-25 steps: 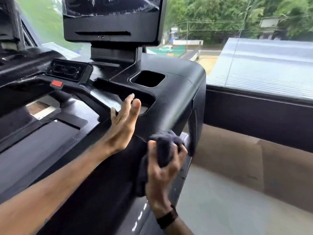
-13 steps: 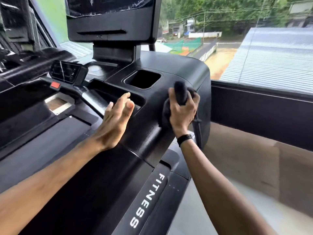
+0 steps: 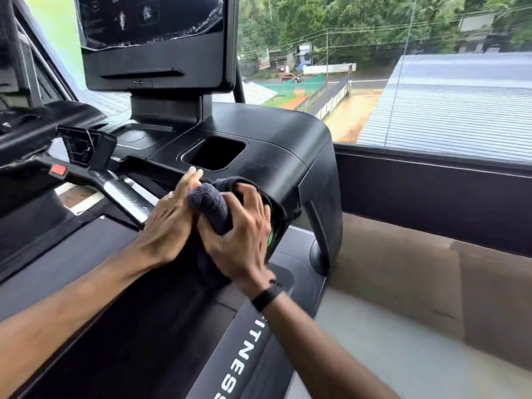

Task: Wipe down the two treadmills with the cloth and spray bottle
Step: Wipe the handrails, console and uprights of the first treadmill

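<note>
At the right corner of the treadmill console (image 3: 290,156), I have both hands bunched together on the cloth (image 3: 211,210). My right hand (image 3: 244,234) has its fingers curled firmly round the dark wad, pressing it against the console's front edge just below the cup recess (image 3: 214,152). My left hand (image 3: 169,220) lies alongside with fingers nearly straight, touching the cloth but gripping nothing. No spray bottle is in view.

I judge the main risk to be the loose tail of cloth hanging under my right hand: it could snag on the console's lower edge. A sweep too far left might knock the red stop tab (image 3: 59,169).

Readable lettering: "ITNESS" on the side rail (image 3: 244,367), its start hidden by my wrist.
</note>
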